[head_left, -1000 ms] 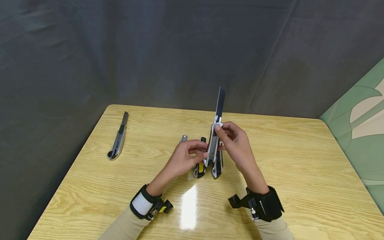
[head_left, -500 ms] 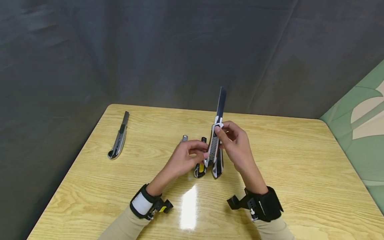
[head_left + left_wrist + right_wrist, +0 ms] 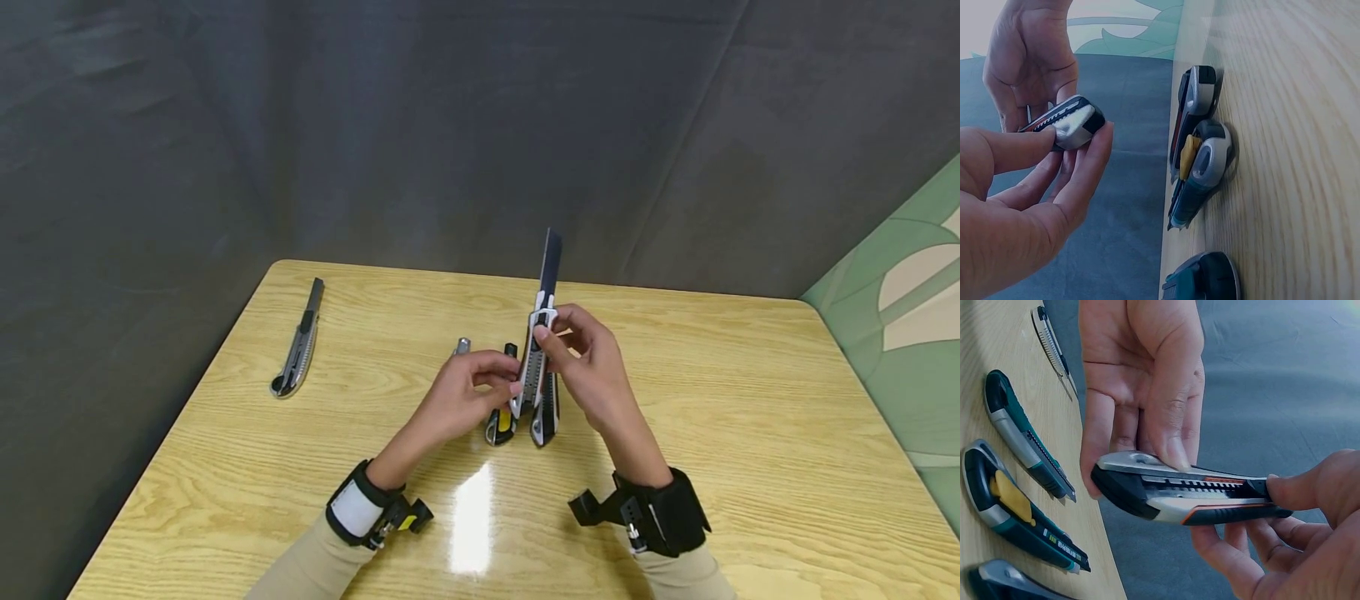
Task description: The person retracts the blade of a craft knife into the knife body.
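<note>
A utility knife [image 3: 533, 367] with a silver-and-black body and orange trim is held above the table, its long dark blade [image 3: 551, 262] extended and pointing away. My left hand [image 3: 465, 396] pinches the butt end between thumb and fingers. Around the front of the body curls my right hand [image 3: 596, 367], its thumb against the black slider [image 3: 1255, 487] in the right wrist view. Under and beside the held knife lie a utility knife with a yellow part [image 3: 504, 421], a black-and-silver one [image 3: 546, 417], and a green-and-silver one [image 3: 1016, 434], mostly hidden by my left hand in the head view.
Another silver utility knife [image 3: 296, 350] lies at the far left of the wooden table [image 3: 750, 417], blade partly out. A dark curtain [image 3: 450, 150] hangs behind the back edge. Green patterned cloth [image 3: 922, 333] is at the right.
The right thumb has slid back along the held knife with the slider, and the blade sticks out a little less. The left hand has stayed in place.
</note>
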A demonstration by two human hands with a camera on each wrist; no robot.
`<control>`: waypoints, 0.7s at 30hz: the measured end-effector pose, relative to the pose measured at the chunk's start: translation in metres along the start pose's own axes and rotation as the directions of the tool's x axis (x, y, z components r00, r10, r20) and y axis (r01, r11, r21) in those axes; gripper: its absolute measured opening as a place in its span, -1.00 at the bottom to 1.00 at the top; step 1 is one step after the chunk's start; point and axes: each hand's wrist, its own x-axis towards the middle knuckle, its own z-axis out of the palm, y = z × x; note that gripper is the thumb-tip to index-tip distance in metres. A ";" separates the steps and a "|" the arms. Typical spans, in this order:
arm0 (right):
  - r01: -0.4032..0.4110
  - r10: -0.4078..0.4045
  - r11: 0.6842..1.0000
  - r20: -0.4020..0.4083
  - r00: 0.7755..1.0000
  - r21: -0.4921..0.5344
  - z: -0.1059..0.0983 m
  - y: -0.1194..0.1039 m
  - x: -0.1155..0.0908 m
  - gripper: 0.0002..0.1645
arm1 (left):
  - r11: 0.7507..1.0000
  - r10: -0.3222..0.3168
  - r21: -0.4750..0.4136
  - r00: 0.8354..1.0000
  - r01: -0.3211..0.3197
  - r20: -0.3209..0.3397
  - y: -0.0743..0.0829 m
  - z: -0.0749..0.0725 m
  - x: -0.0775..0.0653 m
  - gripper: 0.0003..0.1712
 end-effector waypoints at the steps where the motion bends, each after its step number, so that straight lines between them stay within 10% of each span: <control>1: -0.002 0.002 1.000 0.002 1.000 -0.004 0.000 0.000 0.000 -0.74 | 1.000 -0.002 0.004 1.000 0.002 0.003 0.005 0.000 -0.001 -0.72; 21: -0.086 0.087 0.996 0.083 0.993 -0.014 -0.001 0.001 -0.001 -0.59 | 1.000 -0.013 0.023 1.000 0.013 0.000 0.010 -0.003 -0.003 -0.71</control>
